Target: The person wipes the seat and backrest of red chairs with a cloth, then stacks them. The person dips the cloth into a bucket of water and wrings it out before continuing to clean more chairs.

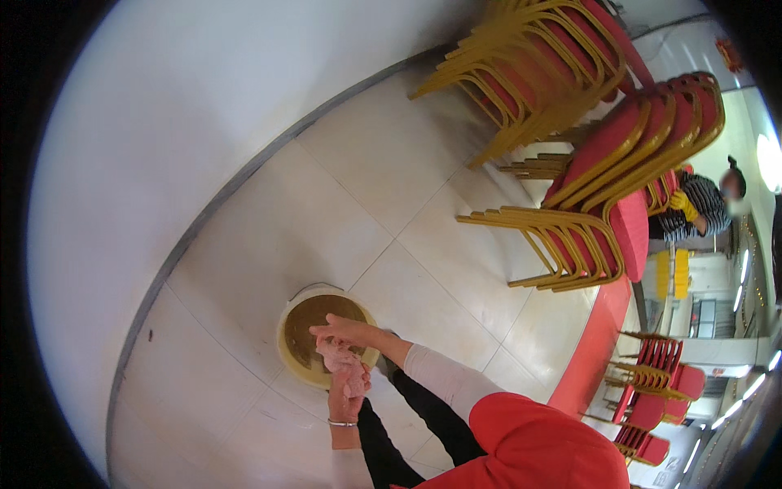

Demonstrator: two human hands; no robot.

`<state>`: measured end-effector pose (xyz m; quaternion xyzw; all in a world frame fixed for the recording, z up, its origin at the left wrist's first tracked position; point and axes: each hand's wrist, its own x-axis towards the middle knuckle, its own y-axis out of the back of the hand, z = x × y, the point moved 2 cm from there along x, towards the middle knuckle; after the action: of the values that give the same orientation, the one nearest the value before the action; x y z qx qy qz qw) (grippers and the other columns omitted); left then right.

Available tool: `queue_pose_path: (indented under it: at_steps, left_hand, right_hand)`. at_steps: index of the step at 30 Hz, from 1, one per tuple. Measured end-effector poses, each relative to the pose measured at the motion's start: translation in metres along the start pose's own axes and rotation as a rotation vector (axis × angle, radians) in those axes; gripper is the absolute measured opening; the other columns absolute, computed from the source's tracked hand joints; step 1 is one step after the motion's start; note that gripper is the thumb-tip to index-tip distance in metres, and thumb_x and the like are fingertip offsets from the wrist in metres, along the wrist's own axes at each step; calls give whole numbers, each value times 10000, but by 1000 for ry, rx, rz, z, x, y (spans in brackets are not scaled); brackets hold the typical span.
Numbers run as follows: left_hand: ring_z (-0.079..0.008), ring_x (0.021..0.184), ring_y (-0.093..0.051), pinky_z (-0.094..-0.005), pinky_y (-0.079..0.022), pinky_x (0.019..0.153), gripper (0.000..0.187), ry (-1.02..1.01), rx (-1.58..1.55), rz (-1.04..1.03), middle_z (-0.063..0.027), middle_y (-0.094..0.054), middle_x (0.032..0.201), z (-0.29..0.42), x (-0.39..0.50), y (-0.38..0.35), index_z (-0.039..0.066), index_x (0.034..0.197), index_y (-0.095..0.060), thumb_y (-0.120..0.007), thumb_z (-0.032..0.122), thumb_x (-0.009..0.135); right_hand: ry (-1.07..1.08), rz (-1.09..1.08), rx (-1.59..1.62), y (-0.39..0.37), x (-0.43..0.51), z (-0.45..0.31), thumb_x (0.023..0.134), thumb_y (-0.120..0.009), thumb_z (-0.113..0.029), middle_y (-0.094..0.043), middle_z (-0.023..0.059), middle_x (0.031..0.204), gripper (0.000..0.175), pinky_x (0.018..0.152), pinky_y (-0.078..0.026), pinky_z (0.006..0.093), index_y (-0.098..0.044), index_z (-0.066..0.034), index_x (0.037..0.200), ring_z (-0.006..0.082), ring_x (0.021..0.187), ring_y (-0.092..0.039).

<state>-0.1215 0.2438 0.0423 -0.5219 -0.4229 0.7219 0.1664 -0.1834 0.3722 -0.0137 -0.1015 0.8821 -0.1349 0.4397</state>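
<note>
My left hand (348, 400), with a bracelet at its wrist, is closed around a crumpled wet-looking pink cloth (336, 359). The cloth's upper end lies against my right hand (343, 332), whose thumb and forefinger are spread apart. My other right fingers are partly hidden, so their contact with the cloth is unclear. Both hands are above a round pale bucket (286, 360) of brownish water (305, 315). It stands on the floor just beyond my feet.
Red-cushioned chairs with gold frames stand in stacks (611, 159) at upper right. A white wall (153, 122) meets the tiled floor (330, 214) at a grey skirting. A person (702, 208) in yellow gloves is behind the chairs. More stacked chairs (654, 391) appear at far right.
</note>
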Motion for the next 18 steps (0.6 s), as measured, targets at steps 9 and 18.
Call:
queue_pose_path:
  at_steps: [9,18]
  left_hand:
    - [-241,831,-563,-350,-514,682,331,-192,-754,-302,-57,-585,1093,18,-41,-74,69,1161,-505,-378,311,975]
    - [-185,826,-462,-247,-421,640,441,38,-618,84,-132,-483,1040,27,-68,-73,10,1199,-453,-599,295,895]
  right_hand:
    - [607,-583,966,-61,-56,-3,866,-589,-484,-533,96,1099,340,852,-467,503,-583,-153,942,318,1052,-534]
    - [63,-103,243,-58,-64,-44,775,-711,-254,-522,-6,751,268,564,-411,234,-513,-74,756,73,684,-508]
